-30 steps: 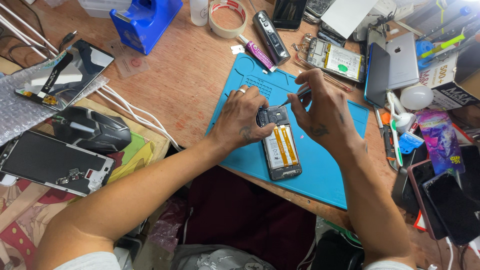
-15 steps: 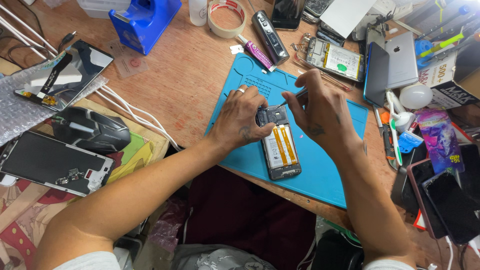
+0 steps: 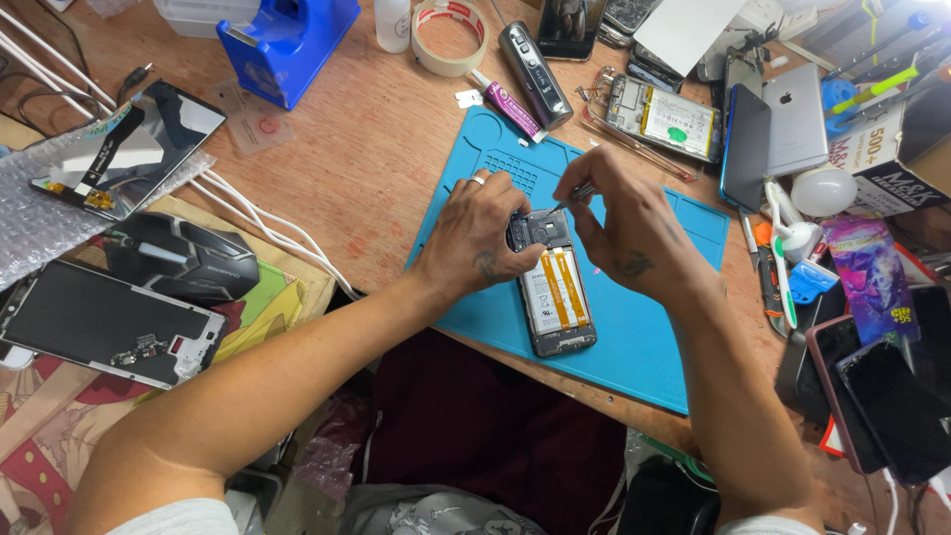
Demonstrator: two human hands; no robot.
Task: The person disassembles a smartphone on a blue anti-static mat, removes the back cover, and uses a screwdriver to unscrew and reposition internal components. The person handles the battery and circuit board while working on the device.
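An opened smartphone (image 3: 555,287) lies back-up on a blue silicone repair mat (image 3: 634,337) near the front edge of the wooden table (image 3: 367,149), its battery with two yellow strips exposed. The left hand (image 3: 480,233) rests on the mat beside the phone's upper end, its fingers curled against the phone's top left corner and steadying it. The right hand (image 3: 629,228) hovers over the phone's upper part, its fingers pinched on a thin metal tool (image 3: 573,196) whose tip points down at the camera end of the phone; what the tip touches cannot be told. Beyond the mat lie a roll of tape (image 3: 449,37), a blue tape dispenser (image 3: 287,40) and another opened phone (image 3: 664,119). To the left sit a black computer mouse (image 3: 178,258) and a detached phone screen (image 3: 104,322).
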